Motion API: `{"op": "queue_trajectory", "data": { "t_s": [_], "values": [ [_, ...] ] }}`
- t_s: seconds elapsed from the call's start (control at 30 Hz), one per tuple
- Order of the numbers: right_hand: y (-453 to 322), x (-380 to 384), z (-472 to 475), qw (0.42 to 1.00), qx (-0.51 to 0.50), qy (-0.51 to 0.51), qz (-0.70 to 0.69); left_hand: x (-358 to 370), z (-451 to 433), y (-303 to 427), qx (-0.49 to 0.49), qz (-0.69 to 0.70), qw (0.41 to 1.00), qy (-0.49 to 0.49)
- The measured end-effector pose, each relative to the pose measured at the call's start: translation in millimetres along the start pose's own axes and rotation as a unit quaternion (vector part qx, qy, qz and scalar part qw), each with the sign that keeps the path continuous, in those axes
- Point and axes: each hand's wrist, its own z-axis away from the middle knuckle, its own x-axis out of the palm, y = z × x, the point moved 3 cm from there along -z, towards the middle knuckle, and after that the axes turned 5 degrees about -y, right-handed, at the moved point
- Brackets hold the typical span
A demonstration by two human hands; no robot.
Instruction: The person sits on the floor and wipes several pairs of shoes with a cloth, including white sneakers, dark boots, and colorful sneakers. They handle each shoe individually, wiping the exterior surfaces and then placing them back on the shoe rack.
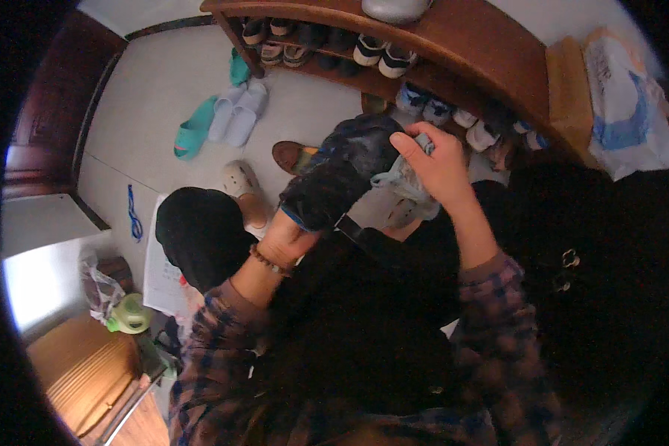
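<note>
A black, slightly glossy item with a blue-trimmed opening, apparently a boot [357, 150], is held out over my lap. My left hand [290, 240] reaches into that opening, so its fingers are hidden; a beaded bracelet circles the wrist. On the far side, my right hand [437, 161] is closed on a small greyish wad [423, 143], perhaps cloth, with the thumb by the boot's far end. Below the right hand hangs a thin translucent plastic bag [404, 184], partly covered by the fingers.
A brown wooden shoe rack [468, 61] holding several shoes curves across the back. White slippers [240, 114], a teal slipper [195, 128] and a brown sandal [290, 156] lie on the floor. A beige clog [240, 175] is on my foot. At right stands a white-and-blue plastic bag [619, 111].
</note>
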Motion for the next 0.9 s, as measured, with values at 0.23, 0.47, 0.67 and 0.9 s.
{"op": "queue_trajectory", "data": {
  "t_s": [0.23, 0.47, 0.67, 0.9],
  "values": [
    [-76.4, 43.2, -1.6, 0.899, -0.32, 0.165, 0.25, -2.3, -25.2, 13.7, 0.038, 0.113, 0.993, -0.011],
    [49.3, 36.1, -6.5, 0.938, -0.179, 0.106, 0.278, -4.5, -22.4, 45.0, 0.137, 0.207, 0.965, -0.085],
    [-100.7, 48.4, -15.7, 0.905, -0.344, 0.21, 0.134, 2.3, -11.5, 41.6, 0.165, 0.109, 0.98, -0.028],
    [-55.3, 64.8, -20.9, 0.891, -0.38, 0.082, 0.235, -9.3, -13.2, 21.7, 0.114, 0.075, 0.988, 0.072]
  ]
}}
